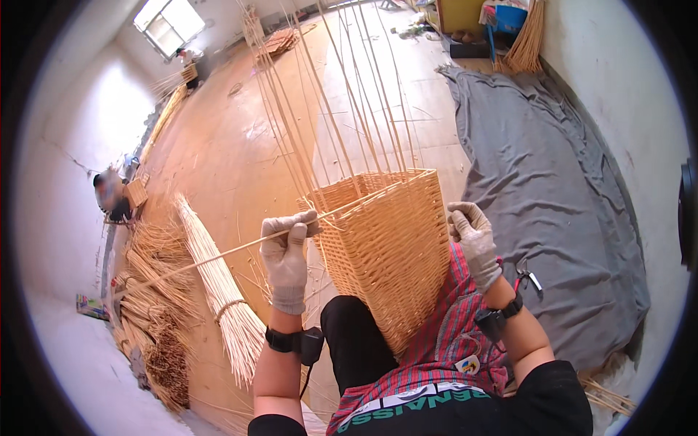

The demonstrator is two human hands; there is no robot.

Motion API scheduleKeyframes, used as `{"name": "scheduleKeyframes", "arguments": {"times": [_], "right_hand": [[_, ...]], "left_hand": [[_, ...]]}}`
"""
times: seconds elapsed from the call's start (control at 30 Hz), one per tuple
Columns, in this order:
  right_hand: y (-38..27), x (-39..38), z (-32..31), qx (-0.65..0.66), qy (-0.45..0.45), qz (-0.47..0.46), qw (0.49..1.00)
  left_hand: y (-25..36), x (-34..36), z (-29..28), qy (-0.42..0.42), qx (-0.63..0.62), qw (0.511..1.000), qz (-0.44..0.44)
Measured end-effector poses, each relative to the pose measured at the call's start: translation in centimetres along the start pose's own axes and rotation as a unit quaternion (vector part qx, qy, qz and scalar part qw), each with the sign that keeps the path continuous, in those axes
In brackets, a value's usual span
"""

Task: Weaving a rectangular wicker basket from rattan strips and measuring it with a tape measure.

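Note:
A woven wicker basket [385, 254], square-sided and tan, leans between my knees with its opening turned up and away. Tall upright wicker stakes [363, 109] rise from its rim. Gloved in white, my left hand [286, 254] is at the basket's left rim corner, thumb and fingers pinched on a long wicker strand [211, 260]. That strand runs along the near rim and trails off to the left. Just off the basket's right upper edge is my right hand [472, 236], also gloved, its fingers curled in; whatever they may hold is hidden.
Left of me on the floor lie a tied bundle of pale wicker rods [218, 298] and loose wicker piles [156, 305]. A grey cloth [552, 203] covers the right side, with pruning shears [534, 278] on it. Two other people sit along the left wall.

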State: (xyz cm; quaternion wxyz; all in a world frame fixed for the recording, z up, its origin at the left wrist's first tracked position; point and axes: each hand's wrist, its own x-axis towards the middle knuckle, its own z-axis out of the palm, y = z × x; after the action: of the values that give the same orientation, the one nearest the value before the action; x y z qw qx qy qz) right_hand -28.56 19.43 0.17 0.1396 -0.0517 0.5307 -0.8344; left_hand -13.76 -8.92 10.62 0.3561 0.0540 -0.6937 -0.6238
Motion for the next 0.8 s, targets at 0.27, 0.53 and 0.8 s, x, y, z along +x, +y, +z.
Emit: {"name": "scheduleKeyframes", "arguments": {"times": [0.27, 0.53, 0.8], "right_hand": [[-4.4, 4.6, 5.9, -0.072, -0.087, -0.042, 0.993], [-4.6, 11.5, 10.5, -0.272, -0.358, 0.156, 0.879], [-2.1, 11.3, 10.5, -0.325, -0.367, 0.160, 0.857]], "left_hand": [[-0.3, 1.0, 1.1, -0.020, -0.022, 0.996, -0.079], [-0.1, 1.8, 1.7, -0.056, -0.027, 0.990, -0.126], [2.1, 11.9, 5.5, -0.107, 0.207, 0.967, -0.106]]}}
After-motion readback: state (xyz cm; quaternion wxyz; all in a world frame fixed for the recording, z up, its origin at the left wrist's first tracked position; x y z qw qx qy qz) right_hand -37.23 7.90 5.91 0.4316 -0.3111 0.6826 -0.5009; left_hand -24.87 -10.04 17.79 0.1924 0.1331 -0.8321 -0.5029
